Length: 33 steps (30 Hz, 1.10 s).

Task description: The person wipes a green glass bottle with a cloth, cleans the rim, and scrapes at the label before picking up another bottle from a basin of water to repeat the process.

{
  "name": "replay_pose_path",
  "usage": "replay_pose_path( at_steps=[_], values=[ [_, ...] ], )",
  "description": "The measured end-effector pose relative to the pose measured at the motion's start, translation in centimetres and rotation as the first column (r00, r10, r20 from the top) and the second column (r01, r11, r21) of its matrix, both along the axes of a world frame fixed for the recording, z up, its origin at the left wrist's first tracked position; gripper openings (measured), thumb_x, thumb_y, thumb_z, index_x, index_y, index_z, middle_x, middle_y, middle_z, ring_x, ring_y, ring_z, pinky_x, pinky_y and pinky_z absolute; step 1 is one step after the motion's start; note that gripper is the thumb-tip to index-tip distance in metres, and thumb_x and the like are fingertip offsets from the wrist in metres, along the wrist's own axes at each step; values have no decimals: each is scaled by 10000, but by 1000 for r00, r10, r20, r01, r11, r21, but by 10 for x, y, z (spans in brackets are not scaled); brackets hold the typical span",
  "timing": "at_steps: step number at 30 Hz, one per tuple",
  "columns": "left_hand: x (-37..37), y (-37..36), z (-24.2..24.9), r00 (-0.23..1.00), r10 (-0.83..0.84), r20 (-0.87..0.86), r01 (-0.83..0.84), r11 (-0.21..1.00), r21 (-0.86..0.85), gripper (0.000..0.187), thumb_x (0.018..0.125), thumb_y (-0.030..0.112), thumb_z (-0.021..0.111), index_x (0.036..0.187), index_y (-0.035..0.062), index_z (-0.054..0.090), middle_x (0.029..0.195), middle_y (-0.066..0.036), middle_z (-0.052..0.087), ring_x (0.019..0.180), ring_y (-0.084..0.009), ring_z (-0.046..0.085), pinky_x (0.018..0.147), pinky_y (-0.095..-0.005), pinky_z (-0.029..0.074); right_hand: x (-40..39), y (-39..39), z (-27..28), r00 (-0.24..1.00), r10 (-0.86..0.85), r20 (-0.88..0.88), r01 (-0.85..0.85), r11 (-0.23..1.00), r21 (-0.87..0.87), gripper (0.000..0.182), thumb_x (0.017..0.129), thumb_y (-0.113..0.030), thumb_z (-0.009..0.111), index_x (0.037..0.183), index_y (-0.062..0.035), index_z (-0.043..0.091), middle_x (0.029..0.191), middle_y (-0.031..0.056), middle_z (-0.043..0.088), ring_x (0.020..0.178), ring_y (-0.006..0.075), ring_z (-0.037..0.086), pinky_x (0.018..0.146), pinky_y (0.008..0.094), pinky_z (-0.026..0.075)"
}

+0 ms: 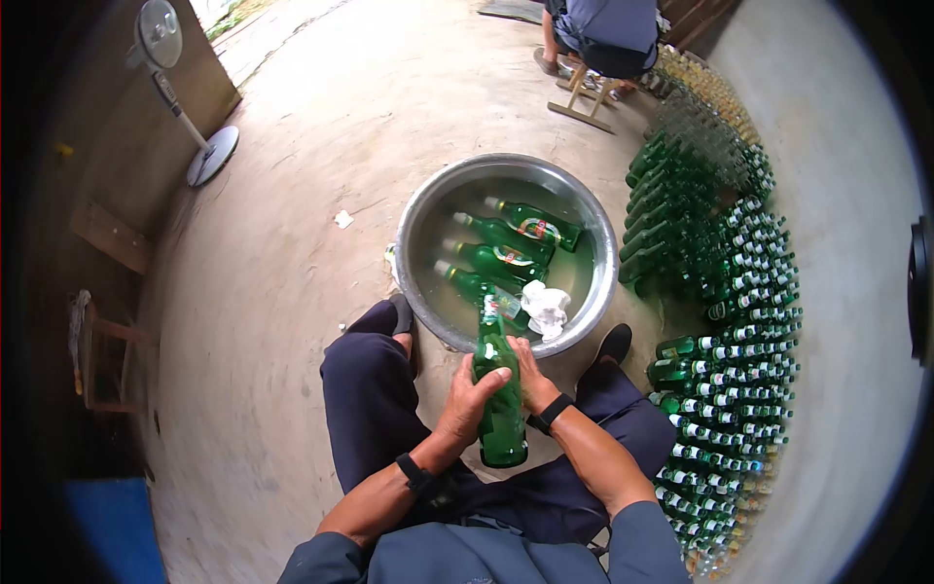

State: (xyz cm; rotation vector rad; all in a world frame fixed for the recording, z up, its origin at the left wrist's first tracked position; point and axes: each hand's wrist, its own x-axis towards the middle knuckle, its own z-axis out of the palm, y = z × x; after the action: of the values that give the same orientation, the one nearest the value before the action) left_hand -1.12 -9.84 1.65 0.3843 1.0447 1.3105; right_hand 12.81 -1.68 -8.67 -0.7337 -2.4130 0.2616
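Between my knees I hold a green glass bottle [501, 419], its neck tilted away from me over the near rim of a metal basin [413, 282]. My left hand [474, 397] is wrapped round the bottle's left side, thumb across the glass. On the other side, my right hand [531, 372] grips the same bottle, its fingers partly hidden behind it. Several green bottles [505, 261] lie in the basin's cloudy water, some with labels. A wet white clump [546, 310], perhaps cloth or peeled paper, rests at the basin's near right.
Rows of green bottles [725, 375] are stacked along the right wall, with clear ones [696, 127] farther back. A person [608, 34] sits on a wooden stool [581, 112] at the top. A standing fan [212, 156] is at the far left, a blue panel [112, 526] lower left.
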Motion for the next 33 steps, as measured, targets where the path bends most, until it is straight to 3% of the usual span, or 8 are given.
replay_pose_path(
  at_steps=[1,3,9,11,15,20,28,33],
  values=[
    [3,-1,-3,999,-33,6,33,999,9,552,877,279,740,1268,-2,470,1043,-126,602,821,-197,663,703,-356,599,4,2,33,940,96,326,144,756,-638,615,1001,-329,568,1513,-49,375,1530,214,378,1473,397,299,1250,488,198],
    [7,-4,-11,999,-51,6,51,998,23,566,879,290,730,1280,-2,458,1015,-125,598,764,-205,675,671,-367,609,17,1,-86,969,-123,-216,-112,559,-821,599,1070,-498,429,1458,-45,479,1404,137,538,1357,271,467,1201,433,305],
    [1,-8,-28,986,-151,-67,151,989,-6,517,884,278,729,1238,-8,484,964,-118,612,752,-203,682,655,-351,598,4,3,-15,954,-109,-281,-199,472,-859,694,1004,-612,495,1398,-43,538,1252,83,615,1246,225,550,1133,436,393],
    [-4,-7,-30,991,-126,-45,125,992,-7,516,868,297,753,1209,-6,512,982,-104,621,774,-174,658,680,-328,574,-2,-3,32,845,-26,534,137,976,-170,586,933,-388,657,1383,-33,530,1262,107,614,1253,295,550,1141,521,357],
    [-11,-5,-20,999,-36,9,36,999,-17,473,860,286,767,1171,10,544,962,-70,625,800,-147,636,687,-310,555,-5,4,25,971,2,239,98,908,-406,567,799,-146,730,1316,-9,541,1295,160,605,1297,342,525,1150,566,314],
    [-21,-6,-27,999,28,35,-27,998,-49,428,857,249,754,1167,48,538,938,-67,613,767,-161,635,653,-329,563,2,-5,23,986,-146,80,152,985,-81,385,809,-113,703,1175,-11,636,1163,135,659,1155,319,604,1076,546,393],
    [-27,2,-38,996,79,37,-74,989,-130,430,855,243,738,1189,58,540,953,-74,595,750,-197,646,651,-374,577,21,-27,42,952,-288,-105,259,939,-228,121,823,-102,705,927,-42,694,882,131,713,825,312,683,805,447,521],
    [-30,14,-49,998,58,38,-53,992,-113,415,876,319,684,1175,82,522,938,-82,595,737,-231,660,663,-411,594,18,-41,1,941,-338,18,204,525,-827,188,877,-172,673,853,6,730,798,173,719,717,235,706,681,389,550]
  ],
)
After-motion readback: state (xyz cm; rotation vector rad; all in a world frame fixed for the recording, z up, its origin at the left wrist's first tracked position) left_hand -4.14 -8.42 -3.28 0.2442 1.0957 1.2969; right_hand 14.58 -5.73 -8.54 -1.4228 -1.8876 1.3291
